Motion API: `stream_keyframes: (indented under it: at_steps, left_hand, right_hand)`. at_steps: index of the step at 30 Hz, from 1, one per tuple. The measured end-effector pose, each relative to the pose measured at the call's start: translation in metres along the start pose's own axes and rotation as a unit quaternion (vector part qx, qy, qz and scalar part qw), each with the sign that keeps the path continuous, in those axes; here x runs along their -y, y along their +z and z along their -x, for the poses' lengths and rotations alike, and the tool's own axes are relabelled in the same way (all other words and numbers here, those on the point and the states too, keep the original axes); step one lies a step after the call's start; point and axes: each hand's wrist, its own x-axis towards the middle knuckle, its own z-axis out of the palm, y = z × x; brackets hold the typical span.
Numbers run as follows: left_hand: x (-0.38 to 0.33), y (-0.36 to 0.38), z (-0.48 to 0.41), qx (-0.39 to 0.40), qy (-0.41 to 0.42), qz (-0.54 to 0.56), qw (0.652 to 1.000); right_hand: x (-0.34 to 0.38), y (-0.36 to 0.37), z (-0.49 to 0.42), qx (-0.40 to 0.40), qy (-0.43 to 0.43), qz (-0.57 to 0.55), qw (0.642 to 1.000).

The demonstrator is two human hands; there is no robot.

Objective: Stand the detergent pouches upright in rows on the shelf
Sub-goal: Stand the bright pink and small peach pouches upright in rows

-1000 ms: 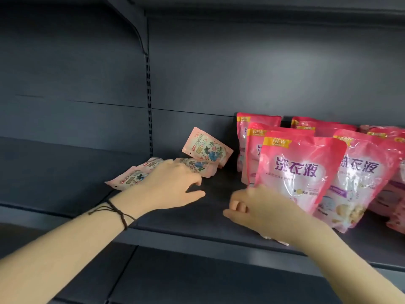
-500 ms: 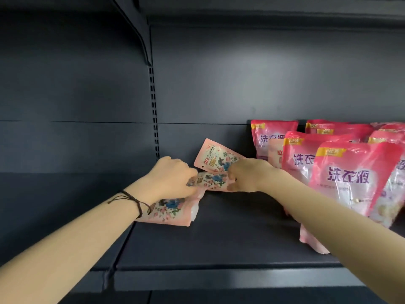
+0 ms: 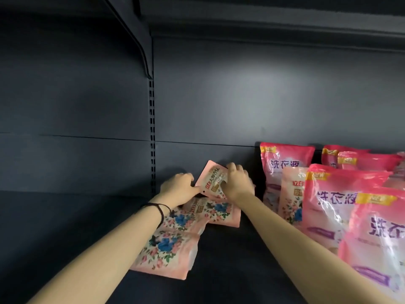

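Three pale pink floral pouches lie near the back of the dark shelf (image 3: 230, 260). The rear floral pouch (image 3: 211, 179) leans against the back wall; my right hand (image 3: 237, 183) grips its top right edge and my left hand (image 3: 178, 189) pinches its lower left corner. A second floral pouch (image 3: 215, 212) lies flat below it. A third floral pouch (image 3: 166, 251) lies flat under my left forearm. To the right stand bright pink detergent pouches (image 3: 282, 170) in rows, with another floral pouch (image 3: 292, 194) upright among them.
A slotted upright post (image 3: 151, 137) divides the back wall, with a bracket (image 3: 140, 40) and an upper shelf (image 3: 263, 25) overhead. More bright pink pouches (image 3: 337, 207) crowd the right edge of the shelf. Left of the post lies a second dark shelf section (image 3: 65, 216).
My right hand left the bright pink pouch and moved to the floral pouches at the back. Both hands now hold the rear floral pouch. The view moved closer and lower.
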Motion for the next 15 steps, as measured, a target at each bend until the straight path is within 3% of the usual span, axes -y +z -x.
stream_keyframes:
  at_steps: [2, 6, 10, 15]
  left_hand:
    - [0.001, 0.008, -0.013, 0.005, -0.036, 0.069, 0.997]
    - [0.004, 0.022, -0.028, 0.021, -0.053, 0.103, 0.993]
    - [0.003, 0.033, -0.034, 0.019, -0.048, 0.16, 0.986]
    - [0.003, 0.032, -0.034, -0.028, -0.103, 0.134, 0.985]
  right_hand:
    - [-0.003, 0.011, -0.005, -0.02, 0.011, -0.016, 1.0]
    - [-0.005, 0.019, -0.014, -0.062, 0.007, -0.014, 0.998]
    - [-0.003, 0.015, -0.02, -0.034, -0.003, 0.005, 0.999]
    - [-0.006, 0.01, -0.021, -0.035, 0.047, -0.183, 0.981]
